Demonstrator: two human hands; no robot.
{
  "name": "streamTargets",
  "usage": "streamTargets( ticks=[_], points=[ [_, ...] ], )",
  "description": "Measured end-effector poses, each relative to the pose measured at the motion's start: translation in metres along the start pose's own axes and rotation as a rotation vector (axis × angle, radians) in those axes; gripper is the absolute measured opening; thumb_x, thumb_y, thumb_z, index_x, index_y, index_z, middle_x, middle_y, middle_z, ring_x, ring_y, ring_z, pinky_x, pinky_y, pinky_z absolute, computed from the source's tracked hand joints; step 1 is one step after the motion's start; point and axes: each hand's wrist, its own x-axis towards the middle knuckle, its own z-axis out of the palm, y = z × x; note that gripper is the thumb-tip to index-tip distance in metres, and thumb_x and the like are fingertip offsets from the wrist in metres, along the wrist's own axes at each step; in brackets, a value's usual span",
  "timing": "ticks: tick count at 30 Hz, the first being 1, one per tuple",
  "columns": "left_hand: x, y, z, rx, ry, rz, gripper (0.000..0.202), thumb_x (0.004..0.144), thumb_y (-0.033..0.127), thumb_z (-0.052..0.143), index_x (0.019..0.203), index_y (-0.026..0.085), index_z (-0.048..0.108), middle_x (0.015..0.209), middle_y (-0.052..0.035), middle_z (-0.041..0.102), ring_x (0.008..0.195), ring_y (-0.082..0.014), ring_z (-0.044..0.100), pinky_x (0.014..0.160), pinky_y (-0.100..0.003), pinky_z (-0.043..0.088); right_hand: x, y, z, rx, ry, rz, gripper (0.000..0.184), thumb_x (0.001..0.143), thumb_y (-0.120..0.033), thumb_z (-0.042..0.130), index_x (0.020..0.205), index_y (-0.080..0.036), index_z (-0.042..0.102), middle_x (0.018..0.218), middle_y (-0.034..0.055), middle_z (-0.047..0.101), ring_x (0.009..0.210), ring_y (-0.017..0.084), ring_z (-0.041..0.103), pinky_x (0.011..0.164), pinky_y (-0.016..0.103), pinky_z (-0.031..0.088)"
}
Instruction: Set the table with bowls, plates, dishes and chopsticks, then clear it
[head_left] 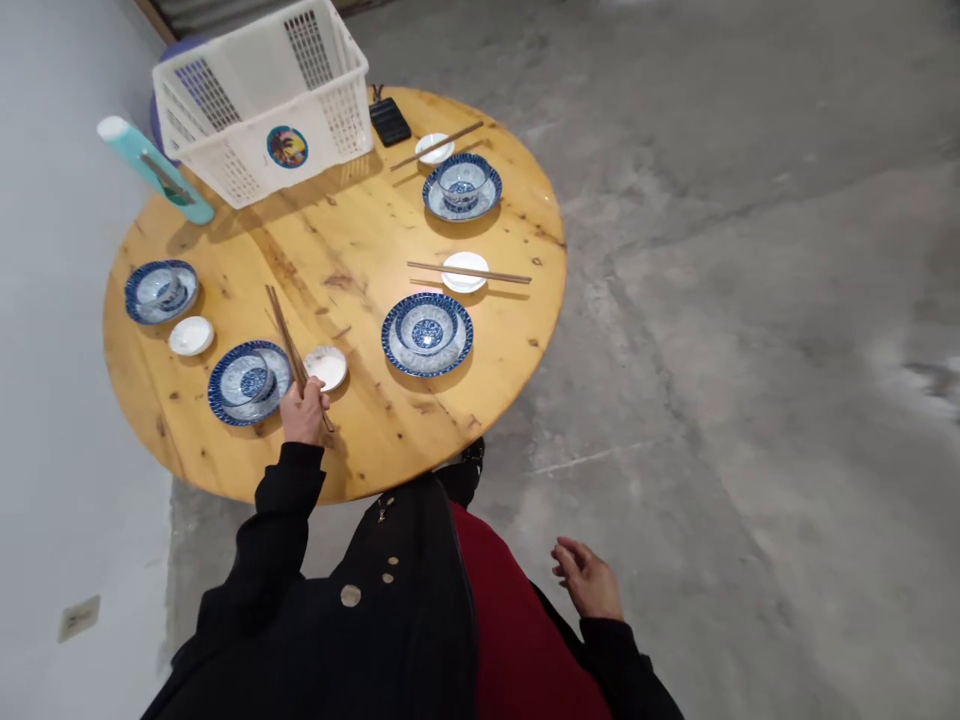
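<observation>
My left hand [302,412] is closed round several brown wooden chopsticks [283,330], which point away from me over the near side of the table. Just right of it sits a small white dish [327,368]. On its left is a blue-patterned plate [217,400] with a clear-looking patterned bowl [246,380] on it. My right hand [589,580] hangs beside my body, off the table, fingers loosely bent and nothing in them. Another plate [427,368] with a bowl [426,328] stands to the right of the dish.
The round wooden table [352,440] also carries a white plastic basket [247,155], a turquoise cylinder [154,168] and a black flat object [390,121]. Chopsticks [487,275] rest across a white dish [465,284]. A white wall [60,350] stands at left, concrete floor [735,300] at right.
</observation>
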Motion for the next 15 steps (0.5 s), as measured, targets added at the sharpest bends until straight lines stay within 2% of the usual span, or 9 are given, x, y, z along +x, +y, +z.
streamTargets(
  ticks=[2, 4, 6, 8, 11, 13, 15],
  points=[
    [-0.011, 0.022, 0.028, -0.127, -0.024, 0.026, 0.029, 0.084, 0.049, 0.06, 0.074, 0.022, 0.057, 0.051, 0.0012, 0.043, 0.051, -0.0134, 0.044, 0.05, -0.029, 0.037, 0.027, -0.027, -0.02, -0.083, -0.014, -0.054, 0.054, 0.065, -0.059, 0.054, 0.095, -0.015, 0.064, 0.074, 0.0072, 0.07, 0.061, 0.022, 0.069, 0.052, 0.031, 0.054],
    [-0.023, 0.047, 0.064, -0.279, -0.119, 0.015, 0.033, 0.083, 0.053, 0.059, 0.075, 0.022, 0.058, 0.051, 0.0019, 0.043, 0.05, -0.0126, 0.045, 0.05, -0.028, 0.04, 0.052, -0.056, -0.039, -0.158, -0.049, -0.099, 0.053, 0.068, -0.058, 0.053, 0.097, -0.015, 0.065, 0.076, 0.0073, 0.07, 0.061, 0.022, 0.07, 0.053, 0.03, 0.055],
    [-0.034, 0.072, 0.106, -0.37, -0.196, -0.046, 0.037, 0.082, 0.058, 0.058, 0.079, 0.021, 0.058, 0.053, 0.0017, 0.045, 0.05, -0.0129, 0.05, 0.049, -0.027, 0.043, 0.075, -0.084, -0.059, -0.223, -0.085, -0.13, 0.054, 0.069, -0.058, 0.051, 0.099, -0.015, 0.065, 0.078, 0.008, 0.071, 0.062, 0.021, 0.07, 0.054, 0.03, 0.055],
    [-0.044, 0.094, 0.149, -0.52, -0.285, -0.16, 0.039, 0.079, 0.059, 0.061, 0.084, 0.021, 0.055, 0.059, 0.001, 0.051, 0.053, -0.0127, 0.054, 0.048, -0.024, 0.043, 0.094, -0.106, -0.079, -0.282, -0.098, -0.143, 0.054, 0.07, -0.057, 0.051, 0.099, -0.015, 0.066, 0.08, 0.0083, 0.071, 0.063, 0.021, 0.07, 0.054, 0.03, 0.055],
    [-0.052, 0.118, 0.208, -0.672, -0.361, -0.303, 0.039, 0.077, 0.055, 0.067, 0.086, 0.02, 0.052, 0.066, 0.0015, 0.054, 0.046, -0.007, 0.049, 0.042, -0.02, 0.037, 0.115, -0.126, -0.107, -0.318, -0.058, -0.132, 0.053, 0.072, -0.056, 0.051, 0.1, -0.015, 0.066, 0.08, 0.0083, 0.072, 0.065, 0.021, 0.07, 0.056, 0.029, 0.055],
    [-0.051, 0.127, 0.243, -0.707, -0.342, -0.361, 0.037, 0.077, 0.052, 0.068, 0.085, 0.02, 0.05, 0.065, 0.0037, 0.052, 0.039, -0.0025, 0.037, 0.037, -0.018, 0.027, 0.123, -0.131, -0.12, -0.297, -0.028, -0.106, 0.054, 0.072, -0.057, 0.052, 0.102, -0.014, 0.066, 0.08, 0.0088, 0.072, 0.065, 0.021, 0.071, 0.056, 0.029, 0.055],
    [-0.047, 0.131, 0.274, -0.707, -0.276, -0.41, 0.036, 0.078, 0.05, 0.069, 0.083, 0.021, 0.048, 0.062, 0.0062, 0.048, 0.035, -0.0004, 0.027, 0.034, -0.018, 0.018, 0.129, -0.133, -0.126, -0.293, -0.021, -0.093, 0.055, 0.072, -0.057, 0.051, 0.101, -0.013, 0.066, 0.08, 0.0093, 0.072, 0.065, 0.022, 0.07, 0.055, 0.03, 0.055]
  ],
)
